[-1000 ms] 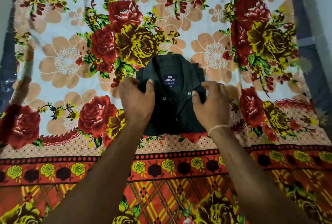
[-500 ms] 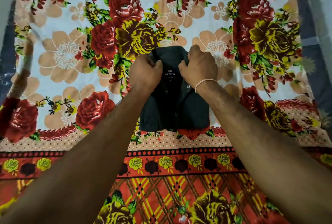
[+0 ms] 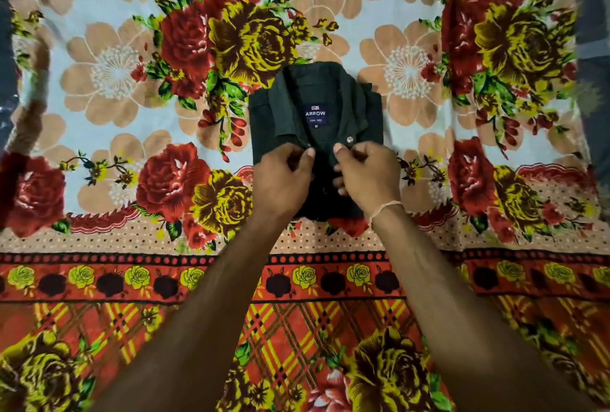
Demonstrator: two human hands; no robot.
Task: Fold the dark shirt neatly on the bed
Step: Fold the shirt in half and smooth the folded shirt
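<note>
Hands pinching the front placket of the folded dark shirt

Left hand (image 3: 283,177) and right hand (image 3: 364,174) each pinch a front edge of the dark shirt (image 3: 315,134) just below the collar (image 3: 313,88), having come back near from the collar they were tidying half a second ago. The shirt lies as a compact rectangle, label (image 3: 315,113) up, mid-bed on the floral bedsheet (image 3: 115,81); folding looks essentially finished, only straightening remains.

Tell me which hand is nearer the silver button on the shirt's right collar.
Right. The right hand sits just below the silver button, thumb tip close beside it; the left hand is farther, across the placket of the dark shirt.
</note>
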